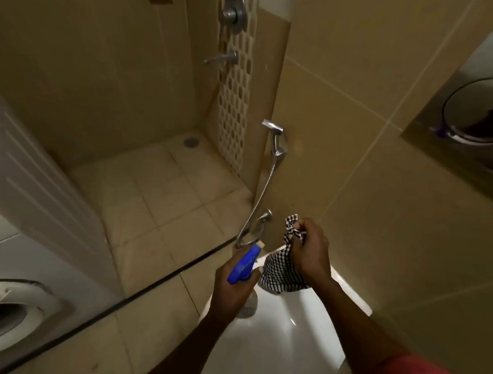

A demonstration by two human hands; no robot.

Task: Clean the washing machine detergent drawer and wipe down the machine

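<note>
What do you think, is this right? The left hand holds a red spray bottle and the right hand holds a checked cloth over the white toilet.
Not quite. In the head view the spray bottle in the left hand is blue, not red. The right hand does hold the checked cloth over the white toilet.

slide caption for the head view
Left hand holds a spray bottle, right hand grips a checked cloth, above the toilet

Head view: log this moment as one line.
left hand: grips spray bottle | right hand: grips checked cloth | both above toilet
</note>
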